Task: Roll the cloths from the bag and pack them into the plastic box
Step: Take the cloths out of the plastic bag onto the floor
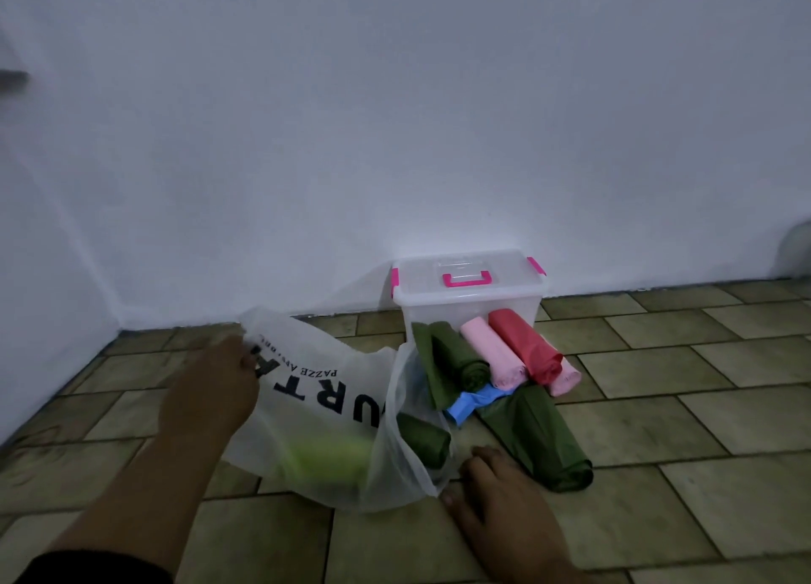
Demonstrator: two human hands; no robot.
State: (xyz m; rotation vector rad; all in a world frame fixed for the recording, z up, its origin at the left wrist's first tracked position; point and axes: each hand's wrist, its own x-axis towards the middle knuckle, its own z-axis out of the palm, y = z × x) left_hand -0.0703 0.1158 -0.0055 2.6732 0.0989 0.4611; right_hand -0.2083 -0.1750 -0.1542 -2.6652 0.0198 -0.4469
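A white translucent plastic bag (324,408) with black lettering lies on the tiled floor. My left hand (215,390) grips its far left edge. Through the bag I see a yellow-green cloth (324,456), and a dark green cloth (423,445) lies at its open mouth. My right hand (496,500) rests on the floor beside the mouth, fingers apart, holding nothing. The clear plastic box (465,293), lid on, with pink latches and handle, stands against the wall. In front of it lie rolled cloths: green (461,359), pink (496,355), red (526,346), another pink (566,379), blue (474,401) and a large green one (544,443).
A white wall (395,144) runs behind the box and meets a second wall at the left corner. The floor is olive-green tile (658,408), stretching bare to the right of the rolls and toward me.
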